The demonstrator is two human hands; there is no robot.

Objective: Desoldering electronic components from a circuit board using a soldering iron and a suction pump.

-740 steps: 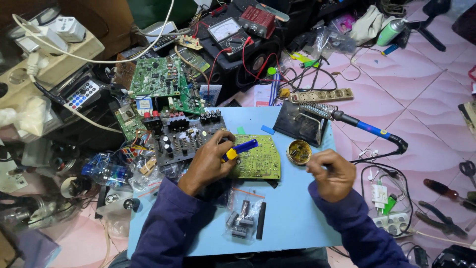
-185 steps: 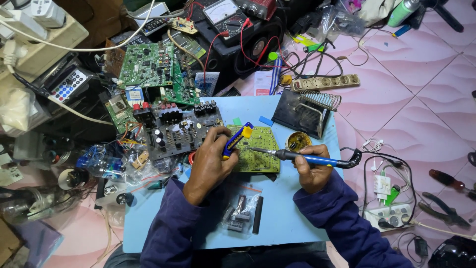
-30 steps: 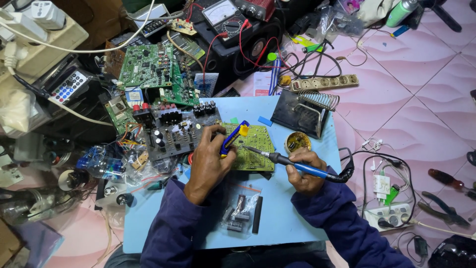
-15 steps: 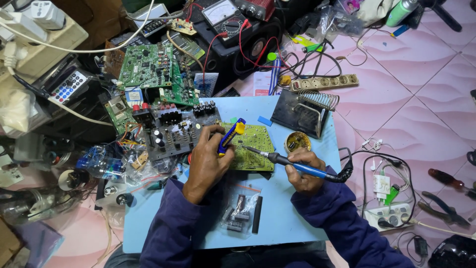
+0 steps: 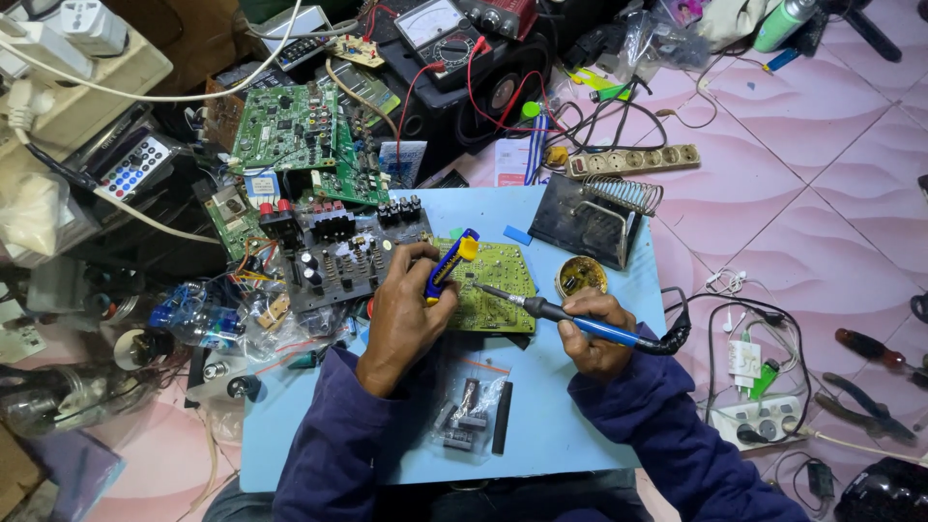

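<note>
A green circuit board (image 5: 503, 290) lies on the light blue table (image 5: 541, 425), solder side up. My left hand (image 5: 406, 314) rests on the board's left edge and grips a blue and yellow desoldering pump (image 5: 451, 263), its tip pointing down at the board. My right hand (image 5: 594, 333) holds a blue-handled soldering iron (image 5: 570, 321); its metal tip touches the board near the middle. A round tin of flux (image 5: 581, 277) sits just right of the board.
A soldering iron stand (image 5: 594, 217) is at the table's back right. A black amplifier board (image 5: 333, 256) and green boards (image 5: 290, 130) lie left. A bag of components (image 5: 464, 420) sits in front. A multimeter (image 5: 440, 24), power strip (image 5: 633, 159), pliers (image 5: 865, 401) and cables surround the table.
My right hand has shifted slightly, bringing the soldering iron tip further left onto the board's middle. My left hand with the pump has hardly moved.
</note>
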